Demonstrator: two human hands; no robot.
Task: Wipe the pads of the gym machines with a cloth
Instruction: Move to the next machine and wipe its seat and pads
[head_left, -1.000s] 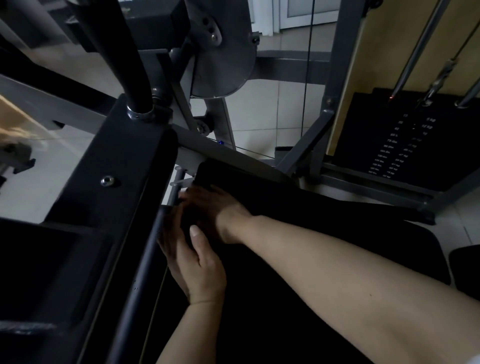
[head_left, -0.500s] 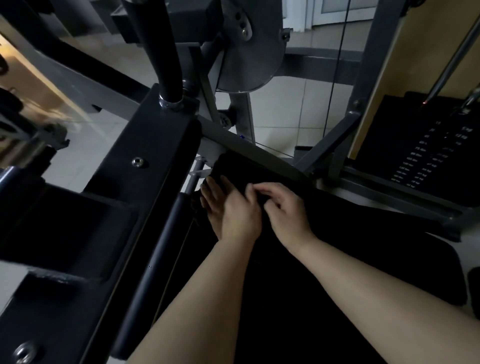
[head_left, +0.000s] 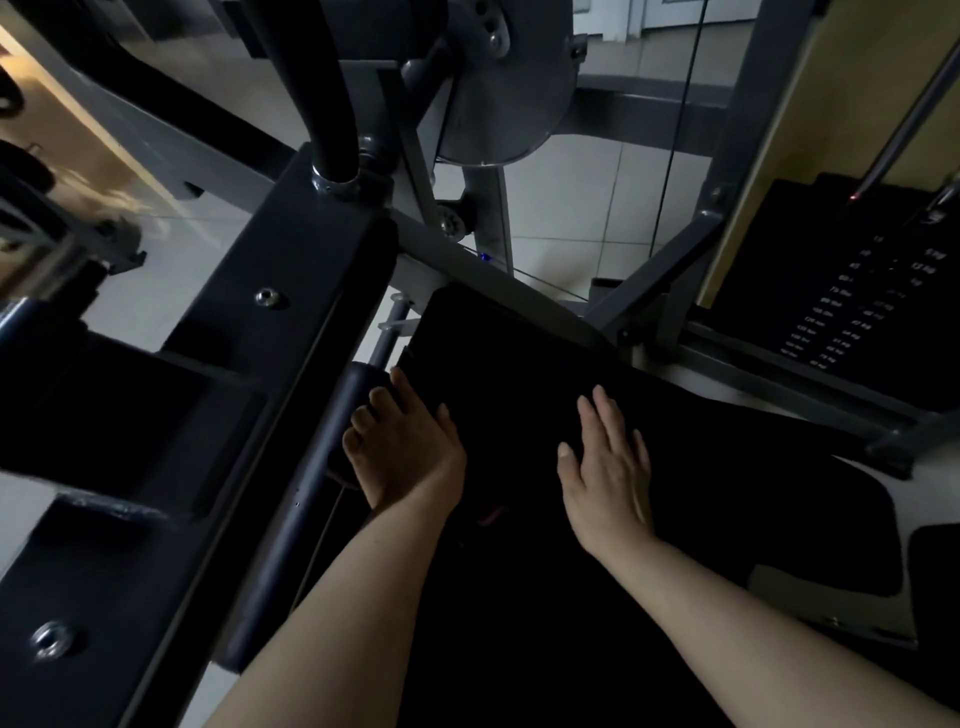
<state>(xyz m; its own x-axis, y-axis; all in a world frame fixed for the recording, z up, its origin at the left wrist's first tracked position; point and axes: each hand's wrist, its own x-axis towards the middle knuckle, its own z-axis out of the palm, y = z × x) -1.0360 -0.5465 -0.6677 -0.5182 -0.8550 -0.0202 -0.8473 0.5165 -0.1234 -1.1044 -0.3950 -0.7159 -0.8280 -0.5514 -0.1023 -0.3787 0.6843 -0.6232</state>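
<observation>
Black pad (head_left: 519, 374) under right hand's (head_left: 608, 467) flat fingers (head_left: 602, 415).

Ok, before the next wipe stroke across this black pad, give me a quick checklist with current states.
1. Right hand flat on the pad: ok.
2. Left hand at the pad's left edge, fingers curled over it: ok.
3. Cloth under either hand: cannot tell, too dark.
4. Hands apart, not crossed: ok.
5. Pad surface ahead of the right hand bare: ok.
6. Pad already clean: cannot tell.
</observation>
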